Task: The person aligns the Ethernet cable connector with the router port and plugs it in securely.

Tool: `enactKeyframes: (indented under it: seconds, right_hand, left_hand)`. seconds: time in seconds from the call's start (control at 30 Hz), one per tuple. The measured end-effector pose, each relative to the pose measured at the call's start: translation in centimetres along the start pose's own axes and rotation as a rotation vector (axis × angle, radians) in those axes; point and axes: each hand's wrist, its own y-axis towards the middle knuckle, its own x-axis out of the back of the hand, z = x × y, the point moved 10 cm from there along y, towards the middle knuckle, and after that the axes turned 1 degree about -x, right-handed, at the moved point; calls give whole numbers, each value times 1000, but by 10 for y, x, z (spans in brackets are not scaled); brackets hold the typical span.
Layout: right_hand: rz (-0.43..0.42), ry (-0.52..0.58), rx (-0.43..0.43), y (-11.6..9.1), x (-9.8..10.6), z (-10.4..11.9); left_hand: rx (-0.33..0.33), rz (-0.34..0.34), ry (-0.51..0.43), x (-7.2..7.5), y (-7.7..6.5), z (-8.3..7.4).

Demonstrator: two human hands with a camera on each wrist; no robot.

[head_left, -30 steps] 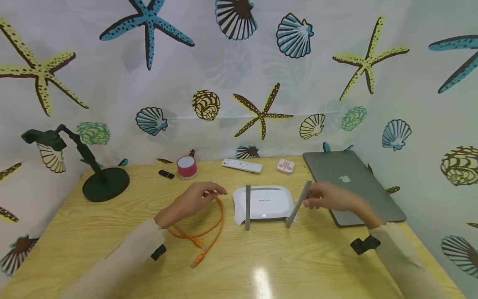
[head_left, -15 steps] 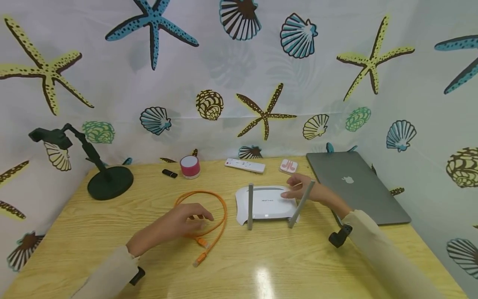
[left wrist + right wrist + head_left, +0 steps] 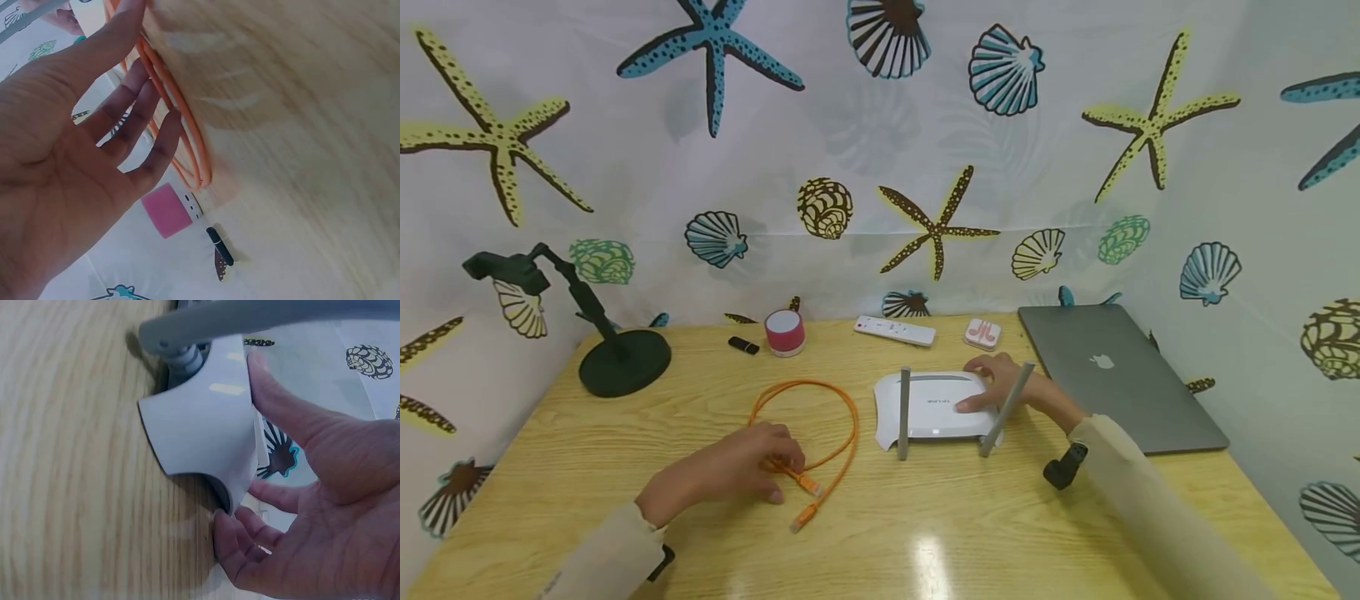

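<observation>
Your left hand [image 3: 737,467] is over the near-left part of the orange cable [image 3: 855,415], just beside its plugs [image 3: 803,518]; fingers apart and loosely bent, no firm grip visible. Snag risk: a finger hooks the loop, the whole coil drags.

Router [image 3: 940,421] is right of the cable; your right hand [image 3: 1000,383] has its right end clamped, thumb on top, fingers at the lower edge. One-end hold could tip or twist it. Right antenna [image 3: 1009,408] leans just beside your hand; a bump could fold it or loosen your pinch.

Surface [image 3: 1037,525] is light wood. Closed laptop [image 3: 1120,375] on the right, green desk lamp [image 3: 625,367] far left. Back row: black stick [image 3: 743,344], red cylinder [image 3: 785,332], white remote [image 3: 895,331], earphone case [image 3: 982,333]. Starfish-and-shell cloth [image 3: 835,275] behind.
</observation>
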Motion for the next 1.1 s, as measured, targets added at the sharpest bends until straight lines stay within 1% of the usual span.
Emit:
enactKeyframes:
  seconds: [0.1,0.2,0.3,0.43,0.5,0.67,0.8,0.9,0.93,1.03,1.1]
  right_hand:
    - [45,20,-4,4,-2,-1]
    - [89,29,-9,10,-5,-1]
    - [114,26,-18,14,-6,0]
    - [121,61,-38,14,-7,0]
    - [113,68,-25,14,-8,1]
    - [89,78,62,13,-8,9]
    - [102,79,79,8,-9,14]
    - [110,46,78,5,-10,18]
    - [107,39,92,6,-10,20]
    - [52,7,68,3,-5,20]
    - [-2,27,14,-6,0,17]
  left_hand:
    - [-30,-55,43,0,1,0]
    - [-39,-90,59,1,2,1]
    - [-48,-113,68,2,4,1]
    - [-46,-129,79,2,7,2]
    - [-32,-132,84,2,7,4]
    - [-8,-141,96,2,7,8]
    - [-13,-143,76,1,7,8]
    - [-3,-141,59,1,7,8]
    - [1,-143,57,1,6,9]
    - [3,-155,55,1,6,11]
    - [-12,-164,54,1,5,10]
